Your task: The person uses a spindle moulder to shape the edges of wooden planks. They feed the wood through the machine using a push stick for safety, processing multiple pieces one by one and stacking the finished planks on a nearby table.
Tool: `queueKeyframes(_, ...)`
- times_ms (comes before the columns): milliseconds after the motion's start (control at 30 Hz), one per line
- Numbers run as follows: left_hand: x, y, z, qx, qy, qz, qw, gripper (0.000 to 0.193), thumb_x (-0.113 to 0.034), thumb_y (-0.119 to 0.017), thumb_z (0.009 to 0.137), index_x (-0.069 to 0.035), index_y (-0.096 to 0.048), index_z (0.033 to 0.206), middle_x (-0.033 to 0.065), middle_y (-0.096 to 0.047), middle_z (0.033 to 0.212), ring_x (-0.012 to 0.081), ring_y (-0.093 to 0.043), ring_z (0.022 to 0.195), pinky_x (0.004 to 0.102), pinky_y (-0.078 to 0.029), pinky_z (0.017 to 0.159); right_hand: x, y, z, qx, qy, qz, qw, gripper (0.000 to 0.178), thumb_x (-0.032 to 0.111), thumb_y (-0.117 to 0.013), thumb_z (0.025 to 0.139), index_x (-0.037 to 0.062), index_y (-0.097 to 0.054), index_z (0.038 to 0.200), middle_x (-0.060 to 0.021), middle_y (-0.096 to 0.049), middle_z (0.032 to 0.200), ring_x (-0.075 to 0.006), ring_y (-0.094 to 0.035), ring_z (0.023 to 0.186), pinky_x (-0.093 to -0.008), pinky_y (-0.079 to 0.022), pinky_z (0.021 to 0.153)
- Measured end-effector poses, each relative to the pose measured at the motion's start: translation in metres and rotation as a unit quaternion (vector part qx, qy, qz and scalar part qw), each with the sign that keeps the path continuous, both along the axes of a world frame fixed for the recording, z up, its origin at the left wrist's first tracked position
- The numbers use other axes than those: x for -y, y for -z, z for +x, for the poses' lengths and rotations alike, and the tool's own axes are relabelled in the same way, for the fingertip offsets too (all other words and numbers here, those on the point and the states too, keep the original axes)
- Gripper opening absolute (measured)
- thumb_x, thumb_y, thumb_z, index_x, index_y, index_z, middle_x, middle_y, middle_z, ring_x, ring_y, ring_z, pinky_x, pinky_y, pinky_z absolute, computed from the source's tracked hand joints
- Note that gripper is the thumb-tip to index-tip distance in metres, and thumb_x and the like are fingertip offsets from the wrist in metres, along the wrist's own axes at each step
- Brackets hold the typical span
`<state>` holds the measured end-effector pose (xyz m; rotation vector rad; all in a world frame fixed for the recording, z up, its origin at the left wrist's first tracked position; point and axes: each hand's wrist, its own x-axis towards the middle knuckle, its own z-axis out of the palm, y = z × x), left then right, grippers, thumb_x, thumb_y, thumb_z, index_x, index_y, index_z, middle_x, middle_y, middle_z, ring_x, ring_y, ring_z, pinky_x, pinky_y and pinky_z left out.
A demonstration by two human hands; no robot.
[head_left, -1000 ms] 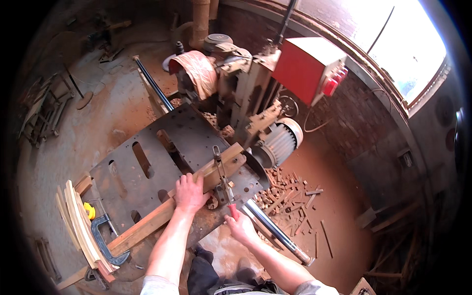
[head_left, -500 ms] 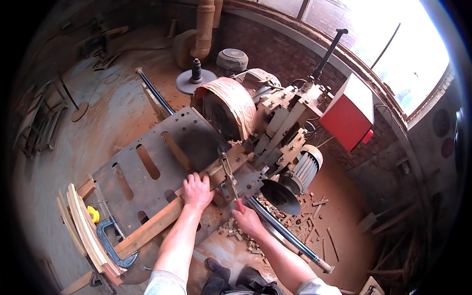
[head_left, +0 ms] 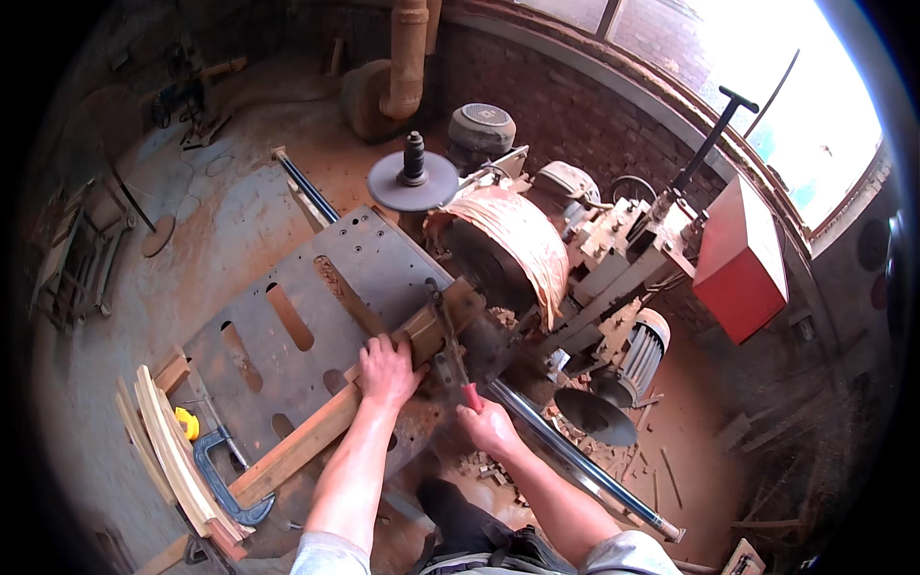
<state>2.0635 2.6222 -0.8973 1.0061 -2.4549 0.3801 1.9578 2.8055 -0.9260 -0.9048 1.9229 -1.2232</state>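
My left hand (head_left: 388, 372) rests on a wooden fence bar (head_left: 307, 446) that lies across a slotted metal table (head_left: 369, 254), its fingers bent over the wood near a short wooden piece (head_left: 431, 331). The red handle (head_left: 471, 396) of a lever clamp (head_left: 452, 340) is in my right hand (head_left: 491, 426), fingers wrapped round it. The clamp's far end sits over the short wooden piece, in front of a large round guard (head_left: 522, 235). At the near end of the bar is a blue G-clamp (head_left: 213, 479). What lies under my left palm is hidden.
Curved wooden strips (head_left: 168, 446) and a yellow tape measure (head_left: 187, 423) lie at the table's left. A grey disc (head_left: 436, 180) stands behind. To the right are a steel rail (head_left: 585, 465), a motor (head_left: 642, 355), a dark disc (head_left: 596, 416), a red box (head_left: 743, 278) and scattered offcuts (head_left: 661, 470).
The machine with its guard, motor and red box has shifted right in view relative to the table. Both hands keep their holds, and my legs have changed position.
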Motion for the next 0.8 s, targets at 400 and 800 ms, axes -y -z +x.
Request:
queueKeyframes(400,0.113,-0.03,-0.002,-0.013,-0.031,-0.008,0.999,0.067,-0.046,-0.088,0.066,-0.009,-0.067,0.118,0.0113,-0.058,0.105,0.0306,-0.056,0.104,0.0446,-0.048,0.087,0.134,-0.008,-0.016,-0.059,-0.052,-0.012,0.997,0.049,0.042,-0.06,0.095,-0.0056,-0.063,0.104,-0.0307,-0.066,0.089,-0.0456,-0.067,0.093,-0.0504,-0.05,0.081)
queueKeyframes(800,0.234,-0.039,0.028,-0.013,-0.04,0.004,0.999,0.061,-0.047,-0.087,0.068,-0.008,-0.068,0.111,0.0127,-0.06,0.104,0.0307,-0.058,0.102,0.0452,-0.049,0.086,0.253,-0.04,0.007,-0.005,-0.089,-0.022,0.996,0.043,0.032,-0.059,0.096,0.002,-0.06,0.127,-0.026,-0.069,0.104,-0.0442,-0.065,0.102,-0.0469,-0.049,0.089)
